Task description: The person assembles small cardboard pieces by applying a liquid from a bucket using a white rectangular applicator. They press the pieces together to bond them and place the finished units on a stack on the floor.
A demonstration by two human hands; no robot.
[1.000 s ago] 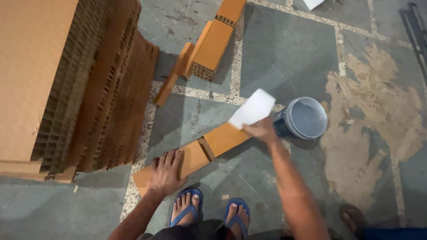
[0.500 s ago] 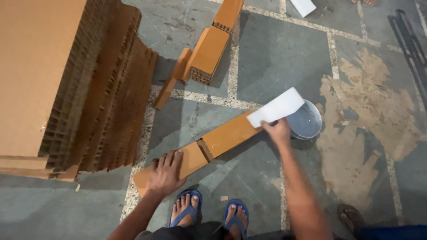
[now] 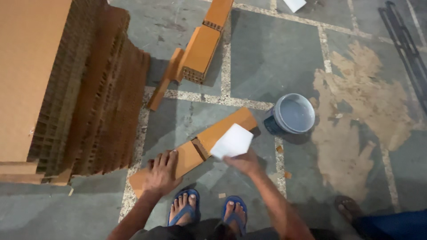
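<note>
Half a second ago the right hand (image 3: 243, 162) held the white block (image 3: 232, 141) up beside the bucket (image 3: 293, 114); now hand and block have come back toward the person, and the block sits over the near end of the upper brick piece. The left hand (image 3: 161, 174) has not shifted.

That left hand lies flat and open, fingers spread, pressing on the lower part of the long brick (image 3: 191, 151), which lies at a slant on the floor (image 3: 267, 58) just ahead of the person's feet in blue sandals (image 3: 207, 211). A crack or joint crosses the brick near its middle, just beside the block. The right hand is closed on the block's near edge, thumb and fingers pinching it; the block is a flat, pale rectangle tilted a little, and whether it touches the brick cannot be told.

The bucket, grey and round with pale liquid inside, stands just beyond the brick's far end, to the right. A tall stack of hollow bricks (image 3: 75, 84) fills the left side. Two more bricks (image 3: 202, 44) lie end to end farther off, with a thin brick strip (image 3: 165, 80) leaning beside them. Small brick chips lie near the feet. Another person's sandalled foot (image 3: 349, 208) shows at the lower right.
</note>
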